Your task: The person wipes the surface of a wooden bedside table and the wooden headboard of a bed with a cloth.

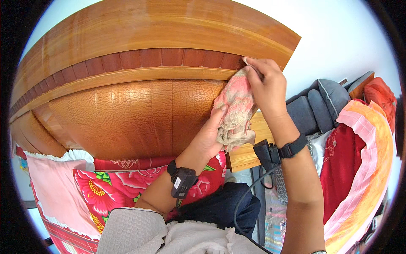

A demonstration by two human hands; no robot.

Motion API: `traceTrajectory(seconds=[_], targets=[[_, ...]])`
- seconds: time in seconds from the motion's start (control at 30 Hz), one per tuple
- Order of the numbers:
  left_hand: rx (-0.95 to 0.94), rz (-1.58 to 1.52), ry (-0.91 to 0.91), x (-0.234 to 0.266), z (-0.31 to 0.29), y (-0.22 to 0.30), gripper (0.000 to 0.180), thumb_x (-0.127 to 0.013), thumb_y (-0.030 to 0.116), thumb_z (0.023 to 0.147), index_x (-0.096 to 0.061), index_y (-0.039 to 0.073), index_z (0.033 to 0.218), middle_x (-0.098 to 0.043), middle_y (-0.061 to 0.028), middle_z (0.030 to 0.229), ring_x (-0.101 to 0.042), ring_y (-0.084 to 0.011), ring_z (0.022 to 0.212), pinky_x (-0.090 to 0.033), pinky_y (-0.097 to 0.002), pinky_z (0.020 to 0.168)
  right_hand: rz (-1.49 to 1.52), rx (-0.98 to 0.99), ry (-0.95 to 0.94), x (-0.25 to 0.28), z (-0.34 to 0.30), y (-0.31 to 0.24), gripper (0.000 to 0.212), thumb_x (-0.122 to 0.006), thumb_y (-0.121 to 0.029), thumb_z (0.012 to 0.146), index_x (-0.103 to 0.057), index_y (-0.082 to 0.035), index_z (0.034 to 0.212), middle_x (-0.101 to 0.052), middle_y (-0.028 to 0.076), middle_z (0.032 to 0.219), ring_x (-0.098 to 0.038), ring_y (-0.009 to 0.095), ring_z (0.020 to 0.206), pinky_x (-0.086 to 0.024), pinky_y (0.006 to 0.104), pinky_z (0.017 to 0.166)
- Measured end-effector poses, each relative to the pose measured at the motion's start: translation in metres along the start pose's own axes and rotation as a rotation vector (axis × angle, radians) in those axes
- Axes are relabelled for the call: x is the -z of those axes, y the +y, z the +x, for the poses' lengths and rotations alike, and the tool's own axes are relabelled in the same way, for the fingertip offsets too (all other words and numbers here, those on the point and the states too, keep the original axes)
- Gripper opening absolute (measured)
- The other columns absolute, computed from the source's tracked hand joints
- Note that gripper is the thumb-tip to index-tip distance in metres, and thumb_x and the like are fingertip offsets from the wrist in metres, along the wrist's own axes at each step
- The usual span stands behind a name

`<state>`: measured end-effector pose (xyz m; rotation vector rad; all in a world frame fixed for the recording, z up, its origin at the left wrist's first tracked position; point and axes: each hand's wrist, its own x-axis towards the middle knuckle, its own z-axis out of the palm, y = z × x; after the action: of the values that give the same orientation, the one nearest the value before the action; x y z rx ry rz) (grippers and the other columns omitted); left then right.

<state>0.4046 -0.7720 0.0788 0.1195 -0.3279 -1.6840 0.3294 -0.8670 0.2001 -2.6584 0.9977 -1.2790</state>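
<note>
A pink and beige cloth (236,111), bunched and worn-looking, hangs in front of the right end of a wooden headboard (169,25). My right hand (268,86) pinches its upper corner between thumb and fingers, beside the end of the headboard's reddish-brown strip (151,58). Lower down, my left hand (211,133) grips the cloth from the left side, thumb over its front. Behind the left hand stretches the headboard's glossy brown, leather-like panel (122,116). Whether the cloth touches the wood cannot be made out.
Below the headboard lie a pink pillow (57,175) and a red floral pillow (101,190). A light wooden cabinet (243,158) stands just right of the bed. Farther right are a grey sofa (302,114) and heaped red and orange bedding (376,148). A dark cable (241,203) hangs from the right wrist's strap.
</note>
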Motion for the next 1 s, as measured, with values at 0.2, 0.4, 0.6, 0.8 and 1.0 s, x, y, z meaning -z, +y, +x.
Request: traceTrajectory(seconds=[0.2,0.4,0.6,0.8,1.0], targets=[[-0.027,-0.061,0.072,-0.004,-0.003,-0.002,0.043,-0.040,0.036,0.094,-0.046,0.003,0.121,-0.061,-0.0126,0.106,-0.062,-0.0234,0.093,-0.051,-0.0389,0.082,-0.251,0.151,-0.166,-0.009,-0.016,-0.005,0.025,-0.050,-0.009,0.083,-0.058,-0.001,0.106,-0.056,0.016,0.095,-0.059,0.036,0.076,-0.050,0.0412,0.070],[0.003,-0.058,0.062,0.005,-0.001,-0.007,0.042,-0.040,0.037,0.093,-0.048,0.005,0.120,-0.059,-0.0123,0.111,-0.061,-0.0230,0.094,-0.050,-0.0386,0.083,-0.225,0.099,-0.290,-0.008,-0.005,-0.005,0.023,-0.054,-0.003,0.077,-0.063,0.000,0.097,-0.058,0.018,0.092,-0.058,0.036,0.082,-0.048,0.0395,0.074],[-0.027,-0.065,0.076,-0.008,-0.002,-0.006,0.049,-0.038,0.044,0.093,-0.047,0.005,0.122,-0.059,-0.0110,0.110,-0.060,-0.0225,0.097,-0.049,-0.0389,0.084,-0.021,-0.128,-0.384,0.005,0.018,0.002,0.020,-0.054,-0.010,0.073,-0.066,0.000,0.084,-0.063,0.020,0.076,-0.063,0.032,0.075,-0.050,0.0381,0.071],[0.067,0.002,0.030,-0.004,-0.008,-0.002,0.054,-0.041,0.050,0.090,-0.050,0.006,0.120,-0.062,-0.0092,0.104,-0.062,-0.0218,0.091,-0.051,-0.0400,0.077,0.012,-0.155,-0.090,0.022,-0.015,0.014,0.017,-0.060,-0.011,0.078,-0.068,-0.003,0.091,-0.061,0.015,0.080,-0.061,0.028,0.071,-0.048,0.0350,0.067],[0.064,-0.057,0.000,-0.015,0.001,-0.012,0.055,-0.042,0.047,0.091,-0.045,0.006,0.127,-0.057,-0.0119,0.117,-0.057,-0.0261,0.104,-0.044,-0.0423,0.092,-0.510,0.152,-0.118,0.010,-0.012,0.011,0.026,-0.055,-0.016,0.085,-0.061,-0.004,0.107,-0.058,0.011,0.083,-0.062,0.024,0.069,-0.050,0.0322,0.060]])
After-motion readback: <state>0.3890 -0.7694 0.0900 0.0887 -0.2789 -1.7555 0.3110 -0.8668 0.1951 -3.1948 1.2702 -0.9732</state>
